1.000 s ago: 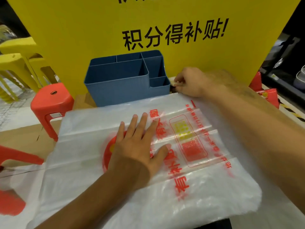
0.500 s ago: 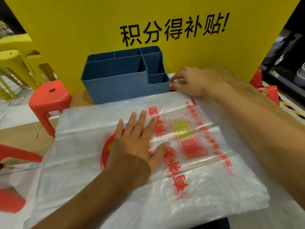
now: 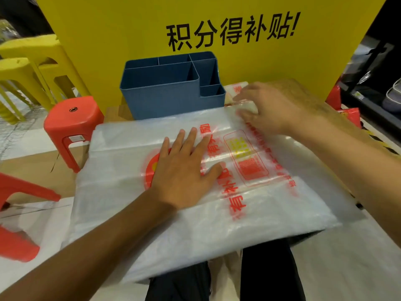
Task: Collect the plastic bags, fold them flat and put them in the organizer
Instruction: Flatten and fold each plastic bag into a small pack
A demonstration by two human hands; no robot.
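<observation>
A large translucent plastic bag (image 3: 195, 231) with red print lies spread flat on the small table in front of me. My left hand (image 3: 182, 168) presses flat on its middle, fingers straight and spread. My right hand (image 3: 273, 107) is at the bag's far right corner, where its fingers and thumb pinch the bag's edge; this hand is blurred. The blue plastic organizer (image 3: 165, 101), with several open compartments, stands just beyond the bag's far edge. A bit of another printed bag (image 3: 235, 88) shows to the right of the organizer.
A yellow sign board (image 3: 217, 22) rises right behind the organizer. A red stool (image 3: 71, 118) and stacked yellow stools (image 3: 32, 61) stand at the left, with more red stool parts (image 3: 17, 246) lower left. A dark shelf (image 3: 379, 83) is at the right. My dark trousers (image 3: 267, 274) show below.
My right hand has drawn back from beside the organizer toward me with the bag's far corner. The left hand stays pressed on the bag.
</observation>
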